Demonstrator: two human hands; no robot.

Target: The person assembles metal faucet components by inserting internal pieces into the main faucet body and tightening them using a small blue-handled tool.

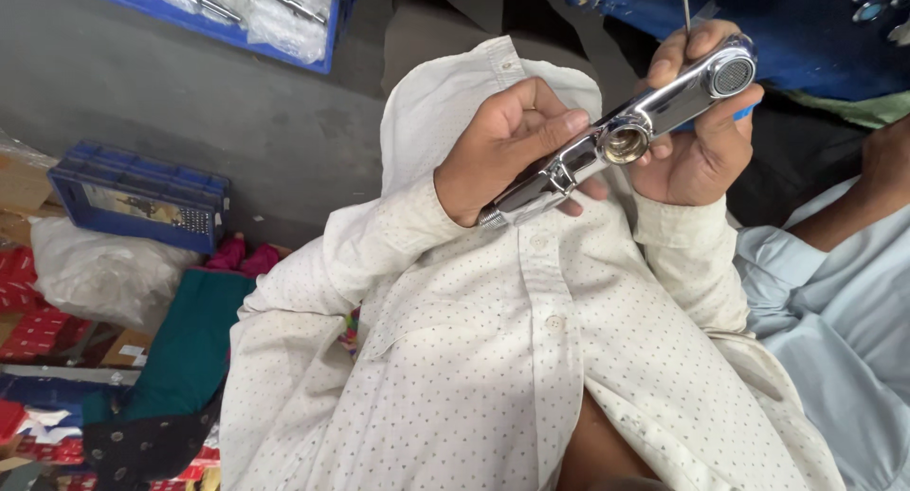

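I hold a shiny chrome tap spout point(626, 131) slantwise in front of my chest, its round mesh outlet at the upper right and an open brass-lined threaded hole near its middle. My left hand point(498, 150) grips the lower end of the spout. My right hand point(697, 121) wraps the upper end from behind and also pinches a thin metal rod point(684, 3) that points up, with a bit of blue handle showing below the palm. Both of my sleeves are white with small dots.
A blue plastic crate point(137, 192) sits on the grey floor at left, beside a clear plastic bag point(104, 268) and red boxes point(28, 311). A blue bin of bagged metal parts point(256, 8) is at the top. Another person's arm in a light blue shirt point(844, 282) is at right.
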